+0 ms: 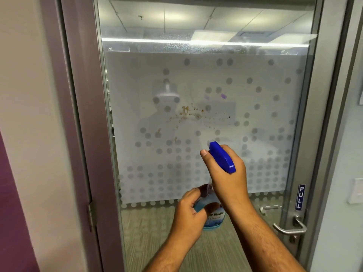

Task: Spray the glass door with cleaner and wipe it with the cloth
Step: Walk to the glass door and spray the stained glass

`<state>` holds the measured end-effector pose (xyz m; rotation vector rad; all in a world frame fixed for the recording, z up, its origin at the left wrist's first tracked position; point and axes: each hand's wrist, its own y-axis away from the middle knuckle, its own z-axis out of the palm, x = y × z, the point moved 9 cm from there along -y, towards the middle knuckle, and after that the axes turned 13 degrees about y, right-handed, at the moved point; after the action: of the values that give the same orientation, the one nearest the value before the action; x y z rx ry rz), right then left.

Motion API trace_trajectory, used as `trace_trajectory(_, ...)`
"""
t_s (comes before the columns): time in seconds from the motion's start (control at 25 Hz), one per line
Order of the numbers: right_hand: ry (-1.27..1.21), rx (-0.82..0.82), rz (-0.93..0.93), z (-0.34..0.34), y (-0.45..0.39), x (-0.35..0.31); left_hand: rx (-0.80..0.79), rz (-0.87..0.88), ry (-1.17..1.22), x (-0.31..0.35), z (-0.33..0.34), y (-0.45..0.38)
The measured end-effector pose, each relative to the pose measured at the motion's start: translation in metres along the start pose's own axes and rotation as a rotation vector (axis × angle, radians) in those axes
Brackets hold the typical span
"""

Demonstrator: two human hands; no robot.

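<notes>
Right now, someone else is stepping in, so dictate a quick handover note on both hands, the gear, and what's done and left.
Right hand: wrapped around the blue trigger head of the spray bottle, nozzle toward the glass door.
Left hand: holding the bottle body.
Brown splatter sits mid-pane on the frosted dotted film, not wiped yet.
Fine droplets show near the top of the glass.
No cloth in view.
Left: spray the splatter, find the cloth, wipe.
</notes>
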<state>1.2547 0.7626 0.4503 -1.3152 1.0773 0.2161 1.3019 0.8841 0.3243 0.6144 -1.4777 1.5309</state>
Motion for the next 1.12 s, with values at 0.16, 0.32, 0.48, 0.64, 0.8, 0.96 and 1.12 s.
trace_trajectory(0.16,0.026,-0.02,0.001,0.007,0.019,-0.007,-0.036,0.028,-0.024,0.001,-0.015,0.012)
trace_trajectory(0.32,0.076,-0.012,0.019,0.001,0.041,-0.003,-0.084,0.018,0.017,-0.001,-0.014,0.029)
trace_trajectory(0.48,0.157,-0.014,0.086,-0.023,0.071,0.008,-0.088,-0.015,0.0,-0.008,0.002,0.051)
trace_trajectory(0.64,0.202,0.016,0.176,-0.071,0.102,0.02,-0.116,-0.036,-0.04,-0.009,0.04,0.079)
trace_trajectory(0.8,0.204,0.007,0.227,-0.14,0.141,0.028,-0.194,-0.028,0.024,0.007,0.101,0.121)
trace_trajectory(0.96,0.254,0.037,0.303,-0.244,0.2,0.037,-0.242,-0.037,-0.013,0.008,0.184,0.184)
trace_trajectory(1.12,0.343,0.106,0.353,-0.366,0.269,0.032,-0.349,-0.114,-0.023,0.012,0.287,0.266)
